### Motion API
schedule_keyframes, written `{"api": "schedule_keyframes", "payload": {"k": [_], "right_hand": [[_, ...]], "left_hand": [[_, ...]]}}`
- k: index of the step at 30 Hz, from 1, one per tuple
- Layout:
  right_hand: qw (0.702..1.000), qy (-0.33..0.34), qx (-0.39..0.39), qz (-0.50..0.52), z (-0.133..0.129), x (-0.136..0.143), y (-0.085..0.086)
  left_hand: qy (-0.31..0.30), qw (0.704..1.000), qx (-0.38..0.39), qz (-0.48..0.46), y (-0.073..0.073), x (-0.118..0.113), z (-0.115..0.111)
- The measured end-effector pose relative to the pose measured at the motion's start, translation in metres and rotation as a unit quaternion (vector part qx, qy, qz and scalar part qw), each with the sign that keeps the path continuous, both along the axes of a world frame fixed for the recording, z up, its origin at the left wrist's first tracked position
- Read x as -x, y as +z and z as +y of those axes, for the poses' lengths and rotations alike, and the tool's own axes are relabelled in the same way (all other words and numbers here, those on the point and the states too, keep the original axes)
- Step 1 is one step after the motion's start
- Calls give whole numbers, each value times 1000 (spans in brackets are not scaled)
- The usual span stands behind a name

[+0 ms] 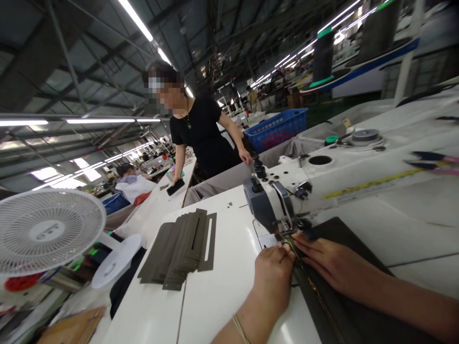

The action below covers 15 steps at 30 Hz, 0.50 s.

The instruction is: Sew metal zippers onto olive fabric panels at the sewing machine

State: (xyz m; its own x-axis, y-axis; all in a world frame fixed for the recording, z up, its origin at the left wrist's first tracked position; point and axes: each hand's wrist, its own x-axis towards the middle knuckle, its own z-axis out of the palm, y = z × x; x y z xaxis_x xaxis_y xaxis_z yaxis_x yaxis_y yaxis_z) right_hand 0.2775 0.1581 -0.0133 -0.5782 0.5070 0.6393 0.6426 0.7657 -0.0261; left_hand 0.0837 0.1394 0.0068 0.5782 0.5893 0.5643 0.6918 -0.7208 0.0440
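Note:
A white and grey sewing machine (pixel 263 203) stands over the work, its needle area partly hidden behind my fingers. Under it lies a dark panel (pixel 337 234) with a zipper (pixel 315 286) whose gold teeth run along it towards me. My left hand (pixel 274 272) is closed in a pinch at the zipper's edge, just in front of the presser foot. Stretched flat, the fingers of my right hand (pixel 330 263) press on the panel beside the zipper, close to the needle area. Left of the machine, a fanned stack of dark olive pieces with slots (pixel 179 248) lies on the white table (pixel 222 291).
A white fan (pixel 46 231) stands at the left. Across the table a person in black (pixel 204 134) holds a phone (pixel 175 187). Behind the machine is a blue basket (pixel 278 126). Scissors (pixel 430 160) and a yellow measuring tape (pixel 373 184) lie at the right; thread cones (pixel 322 57) stand above.

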Motion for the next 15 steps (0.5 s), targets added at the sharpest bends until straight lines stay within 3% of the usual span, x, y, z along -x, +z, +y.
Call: {"api": "schedule_keyframes", "payload": {"k": [4, 8, 12, 15], "right_hand": [[1000, 14, 13, 2, 4, -1, 9], [999, 18, 37, -4, -12, -4, 17], [996, 3, 84, 15, -32, 4, 18], [989, -26, 141, 44, -31, 16, 20]], "left_hand": [[21, 999, 13, 29, 0, -1, 4], [32, 997, 57, 39, 4, 1, 3], [13, 994, 110, 1, 8, 5, -4], [-4, 992, 124, -24, 8, 7, -7]]}}
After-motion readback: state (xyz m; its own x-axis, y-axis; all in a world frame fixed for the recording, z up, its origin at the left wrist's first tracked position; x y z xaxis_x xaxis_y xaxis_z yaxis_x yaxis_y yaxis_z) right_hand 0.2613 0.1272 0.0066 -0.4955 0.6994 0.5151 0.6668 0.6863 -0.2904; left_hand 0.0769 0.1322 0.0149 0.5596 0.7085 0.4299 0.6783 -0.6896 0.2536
